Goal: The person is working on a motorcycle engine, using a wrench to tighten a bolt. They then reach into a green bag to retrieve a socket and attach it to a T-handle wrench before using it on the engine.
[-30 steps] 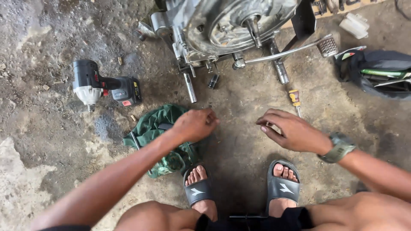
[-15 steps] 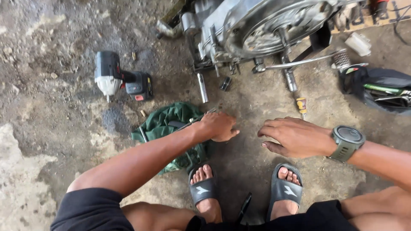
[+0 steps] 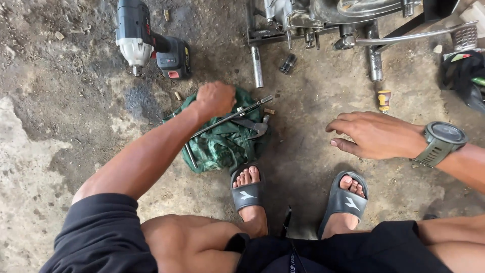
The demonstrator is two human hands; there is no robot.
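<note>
Two bare hands are out over the concrete floor (image 3: 60, 151) in front of a crouching person in grey sandals. The left hand (image 3: 215, 98) is clenched in a fist over a crumpled green cloth (image 3: 222, 146), its grip closed on the end of a long metal wrench (image 3: 235, 115) that lies slantwise across the cloth; a curved metal tool (image 3: 255, 125) rests on the cloth just beside it. The right hand (image 3: 376, 134), with a grey watch (image 3: 440, 141) on the wrist, hovers flat with fingers spread and holding nothing, well apart from the cloth on the right. Farther off, a cordless impact driver (image 3: 146, 43) lies on the left, and an engine (image 3: 323, 15) sits at the far edge with a small socket (image 3: 288, 63) near it. A yellow-handled screwdriver (image 3: 384, 98) lies just beyond the right hand.
</note>
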